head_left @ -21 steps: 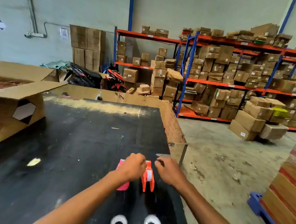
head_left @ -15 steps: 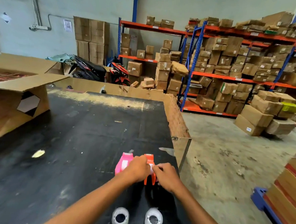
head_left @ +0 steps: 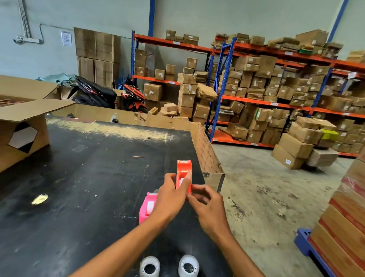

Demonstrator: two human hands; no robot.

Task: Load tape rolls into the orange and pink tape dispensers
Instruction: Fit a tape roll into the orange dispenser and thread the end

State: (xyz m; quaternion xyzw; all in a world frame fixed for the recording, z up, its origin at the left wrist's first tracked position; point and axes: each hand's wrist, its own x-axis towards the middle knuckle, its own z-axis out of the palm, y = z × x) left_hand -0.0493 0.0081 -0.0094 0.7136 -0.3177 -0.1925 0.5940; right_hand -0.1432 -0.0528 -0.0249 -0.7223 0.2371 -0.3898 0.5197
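The orange tape dispenser (head_left: 184,173) is raised above the black table (head_left: 76,185), standing on end. My left hand (head_left: 168,199) grips its left side and my right hand (head_left: 207,207) pinches its lower right edge. The pink tape dispenser (head_left: 147,207) stands on the table just below and to the left, partly hidden by my left hand. Two clear tape rolls (head_left: 149,268) (head_left: 188,268) lie flat near the table's front edge, between my forearms.
An open cardboard box (head_left: 16,126) sits on the table's left side. A yellowish scrap (head_left: 39,199) lies on the tabletop. The table's right edge drops to a concrete floor. Shelving with boxes (head_left: 277,97) fills the back, and a stacked pallet (head_left: 352,226) stands at right.
Both hands closed on the orange dispenser and lifted it off the table, up and away from me. The pink dispenser stayed put. The camera tilted slightly.
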